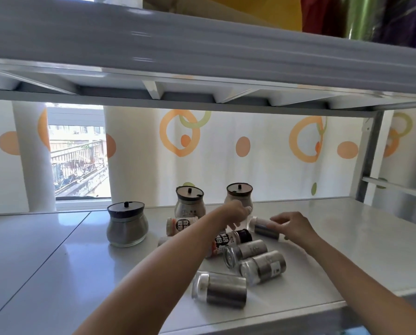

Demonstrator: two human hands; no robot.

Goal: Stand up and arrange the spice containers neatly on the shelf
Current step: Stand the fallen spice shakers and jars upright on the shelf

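Observation:
On the white shelf (352,240) three round glass jars with dark lids stand upright: one at the left (126,224), two at the back (190,201) (239,192). Several small containers lie on their sides: a white-labelled bottle (181,223), a black-capped bottle (237,238) and steel shakers (246,252) (265,265) (220,288). My right hand (292,226) grips another lying steel shaker (262,228) by its far end. My left hand (236,212) hovers by that shaker's clear end, in front of the back right jar, fingers hanging down and holding nothing.
An upper shelf (202,56) hangs low overhead, carrying coloured items. A grey metal upright (371,153) stands at the right rear corner. Behind the shelf hangs a white curtain with orange circles (257,153), and a window gap (76,153) shows at the left.

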